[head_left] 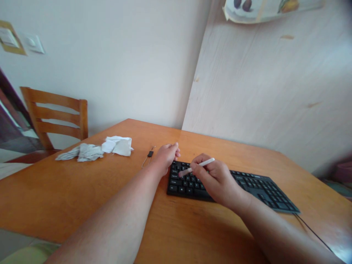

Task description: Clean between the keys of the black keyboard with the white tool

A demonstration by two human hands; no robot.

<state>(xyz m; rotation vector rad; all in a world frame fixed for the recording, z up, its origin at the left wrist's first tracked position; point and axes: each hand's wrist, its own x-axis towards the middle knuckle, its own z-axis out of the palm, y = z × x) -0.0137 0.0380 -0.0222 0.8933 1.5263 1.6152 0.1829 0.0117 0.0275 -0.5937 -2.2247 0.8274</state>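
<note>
A black keyboard (258, 192) lies at an angle on the wooden table. In my right hand (217, 179) is a slim brush (208, 161) with a white handle, pinched between thumb and fingers. Its pinkish bristle tip touches or hovers just over the keys at the keyboard's left end. My left hand (166, 157) is closed at the keyboard's far left corner, with its fingers curled by the back edge. Part of its grip is hidden. Just left of that hand lies a small black tool with wire loops (150, 153), resembling a keycap puller.
Crumpled white cloths (90, 152) lie on the table (110, 190) at the left. A wooden chair (57, 113) stands beyond its left edge. The wall (137, 66) rises behind the table. From the keyboard's right end a cable (313, 229) runs toward the front right.
</note>
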